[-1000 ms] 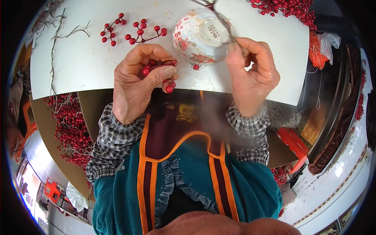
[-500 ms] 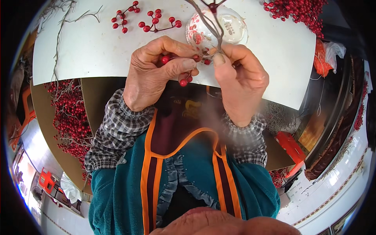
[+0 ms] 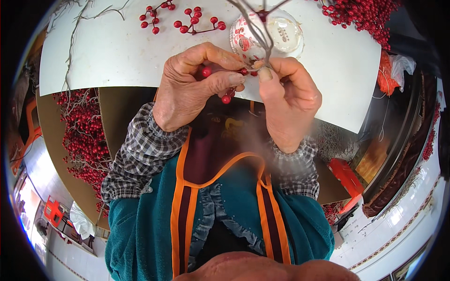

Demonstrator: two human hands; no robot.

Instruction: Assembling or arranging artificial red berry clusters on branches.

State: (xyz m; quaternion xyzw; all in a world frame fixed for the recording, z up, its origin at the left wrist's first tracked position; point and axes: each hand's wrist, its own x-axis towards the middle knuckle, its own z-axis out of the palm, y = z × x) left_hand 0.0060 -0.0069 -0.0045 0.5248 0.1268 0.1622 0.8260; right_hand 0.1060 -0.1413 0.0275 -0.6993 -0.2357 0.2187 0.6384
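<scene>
Red berry sprig (image 3: 228, 86) pinched between both hands just above the white table (image 3: 117, 51) edge. Left hand (image 3: 192, 86) curled closed around berries; right hand (image 3: 290, 100) pinching grey wire stems (image 3: 255, 30) at the thumb. Patterned bowl (image 3: 267, 35) just behind, loose berry sprigs (image 3: 187, 18) farther left.

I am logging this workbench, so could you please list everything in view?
table: one, white, ahead of the person
bowl: one, clear with red pattern, far side of the table
berry sprigs: two, red, lying left of the bowl
bare twig: one, grey, table's left edge
berry heap: one, red, far right
berry branches: many, red, below the table at left
wire stem: one, grey, pinched by both hands
left hand: holds red berries
right hand: grips the stem
</scene>
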